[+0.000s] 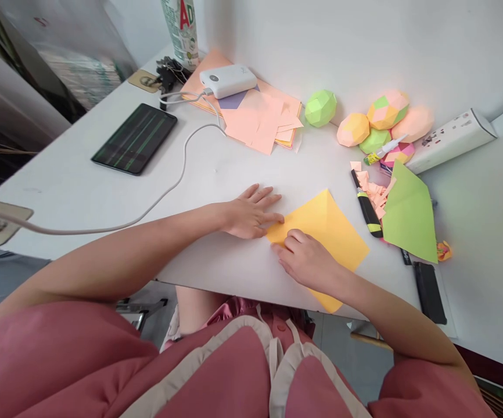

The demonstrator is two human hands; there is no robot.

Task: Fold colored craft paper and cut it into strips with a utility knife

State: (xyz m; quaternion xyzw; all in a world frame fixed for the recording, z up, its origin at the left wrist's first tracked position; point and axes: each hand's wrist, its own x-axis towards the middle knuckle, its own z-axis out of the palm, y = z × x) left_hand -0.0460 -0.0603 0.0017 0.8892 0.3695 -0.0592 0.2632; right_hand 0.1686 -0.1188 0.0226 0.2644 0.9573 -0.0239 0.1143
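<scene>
A square sheet of yellow-orange paper (325, 229) lies turned cornerwise near the front edge of the white table, with a faint crease at its far corner. My left hand (251, 213) rests flat with fingers spread, the fingertips at the sheet's left corner. Over the lower left part of the paper, my right hand (306, 258) has its fingers curled and pressed together at the edge; the fingers hide what exactly they pinch. The sheet's near corner reaches the table's edge under my right wrist.
A black tablet (135, 138), a white power bank (227, 80) with a long cable and peach paper sheets (255, 119) lie behind on the left. Faceted paper balls (320, 108) stand along the wall. Rightward are a utility knife (367, 208), paper scraps, green paper (410, 215) and a black case (429, 292).
</scene>
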